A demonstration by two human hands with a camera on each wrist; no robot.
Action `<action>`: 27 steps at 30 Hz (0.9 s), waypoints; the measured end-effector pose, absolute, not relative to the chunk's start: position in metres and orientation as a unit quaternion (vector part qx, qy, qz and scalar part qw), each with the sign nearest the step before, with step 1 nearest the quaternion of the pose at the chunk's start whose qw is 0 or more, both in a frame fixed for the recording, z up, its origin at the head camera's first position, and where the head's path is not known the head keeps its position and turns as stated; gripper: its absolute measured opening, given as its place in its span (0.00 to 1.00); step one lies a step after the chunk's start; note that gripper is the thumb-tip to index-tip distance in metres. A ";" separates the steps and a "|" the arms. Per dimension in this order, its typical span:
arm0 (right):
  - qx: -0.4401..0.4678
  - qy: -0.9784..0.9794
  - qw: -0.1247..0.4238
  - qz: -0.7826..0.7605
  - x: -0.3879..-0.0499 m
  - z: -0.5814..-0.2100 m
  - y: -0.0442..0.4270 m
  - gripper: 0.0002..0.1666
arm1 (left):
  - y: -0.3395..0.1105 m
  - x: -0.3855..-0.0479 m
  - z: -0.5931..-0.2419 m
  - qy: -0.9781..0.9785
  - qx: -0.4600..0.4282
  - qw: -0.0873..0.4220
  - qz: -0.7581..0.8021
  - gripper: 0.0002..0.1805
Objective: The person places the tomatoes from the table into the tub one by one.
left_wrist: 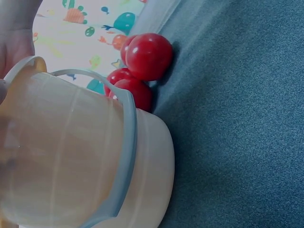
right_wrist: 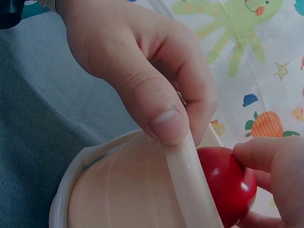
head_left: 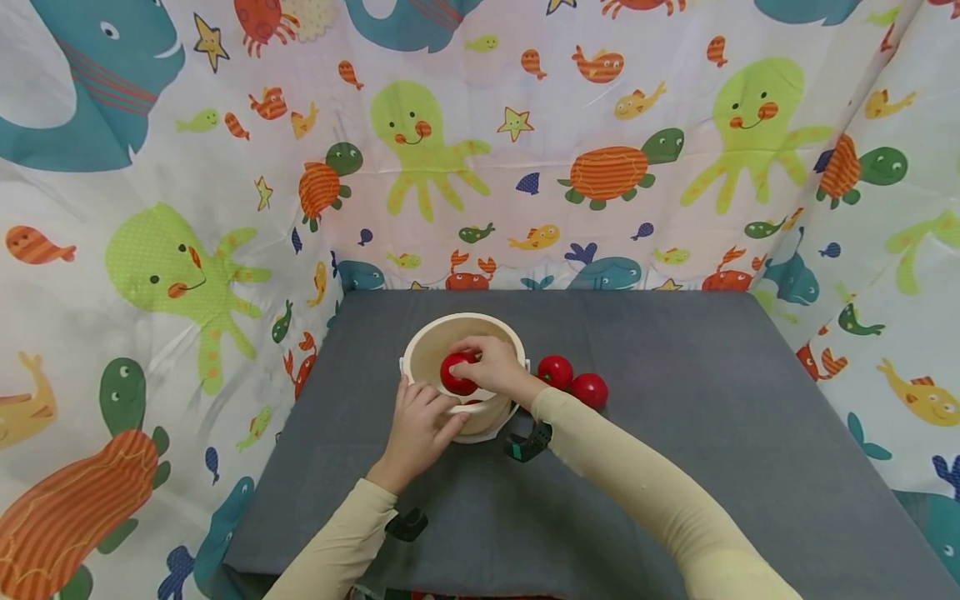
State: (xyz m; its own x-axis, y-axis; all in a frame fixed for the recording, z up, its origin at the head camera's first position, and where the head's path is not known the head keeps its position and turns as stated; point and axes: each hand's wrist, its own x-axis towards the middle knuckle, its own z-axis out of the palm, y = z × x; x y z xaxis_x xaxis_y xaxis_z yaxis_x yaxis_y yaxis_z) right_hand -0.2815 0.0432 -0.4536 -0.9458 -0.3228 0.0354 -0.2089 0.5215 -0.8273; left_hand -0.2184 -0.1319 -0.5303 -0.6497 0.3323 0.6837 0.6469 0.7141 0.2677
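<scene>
A cream plastic bucket [head_left: 420, 346] stands on the grey table, its pale handle [left_wrist: 127, 147] hanging down against its side. My left hand [head_left: 423, 417] grips the near rim, with the thumb outside and fingers over the edge, as the right wrist view shows. Inside the bucket's mouth, my right hand [head_left: 491, 362] holds a glossy red apple [head_left: 459, 373] between thumb and fingers. A bit of red shows lower in the bucket, mostly hidden by the rim. To the bucket's right lie more red apples [head_left: 590, 390], close together; the left wrist view shows several.
The grey cloth-covered table [head_left: 712, 433] extends to both sides and in front of the bucket. A curtain [head_left: 480, 167] printed with sea animals closes off the back and both sides. Dark devices [head_left: 528, 442] are strapped to both wrists.
</scene>
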 end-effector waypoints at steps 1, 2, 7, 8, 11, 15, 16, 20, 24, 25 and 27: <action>-0.152 0.867 0.063 -0.471 -0.282 -0.454 0.043 0.23 | -0.132 -0.219 -0.530 -0.872 -0.281 0.311 -0.253 0.09; -0.150 0.863 0.066 -0.478 -0.282 -0.454 0.044 0.23 | -0.132 -0.219 -0.530 -0.872 -0.280 0.311 -0.253 0.09; -0.140 0.850 0.074 -0.502 -0.282 -0.454 0.045 0.24 | -0.132 -0.219 -0.530 -0.873 -0.279 0.309 -0.255 0.10; -0.139 0.851 0.073 -0.502 -0.282 -0.454 0.045 0.24 | -0.132 -0.220 -0.530 -0.873 -0.279 0.308 -0.254 0.10; -0.136 0.853 0.072 -0.499 -0.281 -0.453 0.045 0.23 | -0.132 -0.219 -0.530 -0.874 -0.278 0.307 -0.252 0.09; -0.136 0.853 0.068 -0.499 -0.280 -0.454 0.045 0.21 | -0.132 -0.218 -0.530 -0.874 -0.279 0.310 -0.250 0.09; -0.136 0.852 0.068 -0.501 -0.280 -0.454 0.045 0.21 | -0.132 -0.218 -0.530 -0.873 -0.280 0.311 -0.249 0.10; -0.142 0.850 0.066 -0.502 -0.281 -0.453 0.046 0.21 | -0.132 -0.219 -0.530 -0.873 -0.280 0.313 -0.248 0.10; -0.131 0.848 0.071 -0.509 -0.282 -0.451 0.050 0.20 | -0.132 -0.218 -0.530 -0.873 -0.279 0.313 -0.249 0.09; -0.122 0.849 0.072 -0.509 -0.283 -0.450 0.053 0.21 | -0.132 -0.218 -0.529 -0.875 -0.277 0.310 -0.249 0.09; -0.104 0.847 0.073 -0.516 -0.286 -0.445 0.061 0.21 | -0.132 -0.218 -0.529 -0.877 -0.274 0.307 -0.248 0.09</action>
